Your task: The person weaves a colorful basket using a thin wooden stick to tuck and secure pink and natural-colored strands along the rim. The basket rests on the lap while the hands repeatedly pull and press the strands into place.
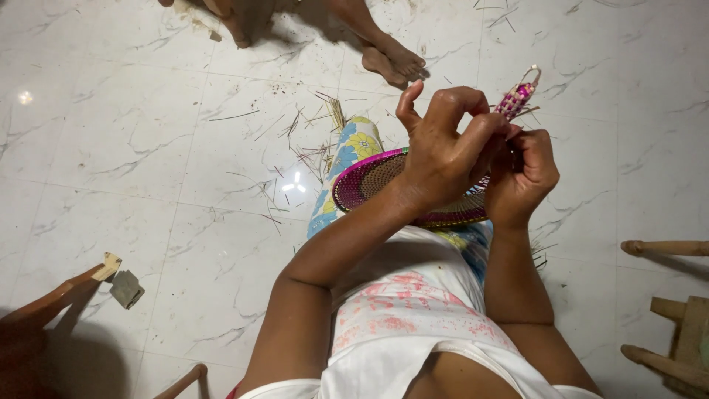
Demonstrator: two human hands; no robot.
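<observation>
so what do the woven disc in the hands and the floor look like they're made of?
Woven disc: looks like coiled grass or straw wrapped in glossy magenta and green strip, likely plastic; loose dry stalks lie nearby. Both the left hand and the right hand grip its rim. Floor: polished white tile with grey veining, marble or marble-look; lamp glare and grout lines show.

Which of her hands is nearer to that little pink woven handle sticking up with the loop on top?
Right. The right hand sits just below the pink woven handle; the left hand works farther left, over the round woven basket.
</observation>
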